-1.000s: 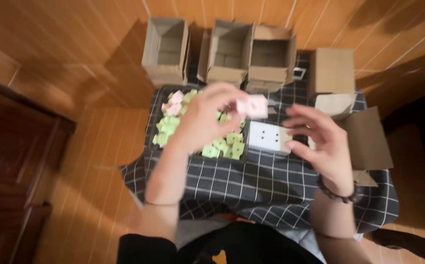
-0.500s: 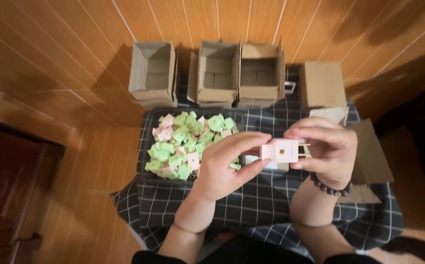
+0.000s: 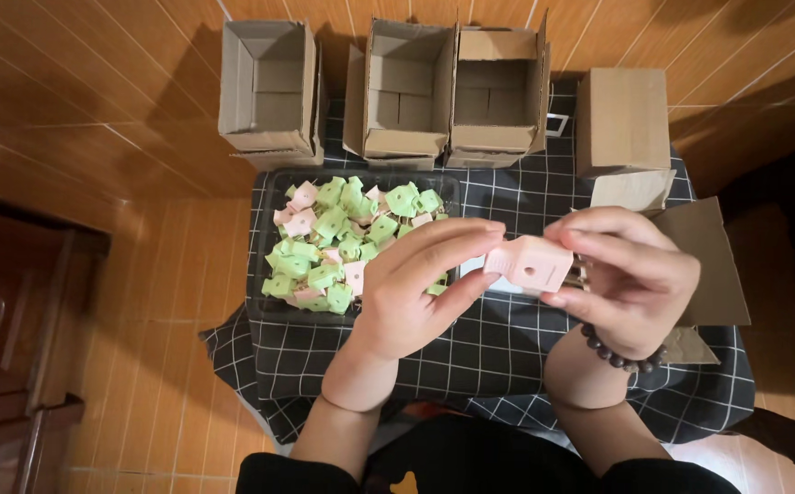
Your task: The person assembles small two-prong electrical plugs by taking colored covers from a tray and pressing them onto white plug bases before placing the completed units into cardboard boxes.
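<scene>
Pink block is looking like matt plastic; boxes are showing plain brown cardboard; checked cloth is lying soft; floor is gleaming, glossy wood.

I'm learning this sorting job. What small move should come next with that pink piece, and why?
Probably carry the pink piece, pinched between left hand and right hand, toward an open cardboard box: it is already lifted off the tray of pink and green pieces.

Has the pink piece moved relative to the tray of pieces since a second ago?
Yes. The pink piece has shifted right, away from the tray, and is now held between both hands.
</scene>
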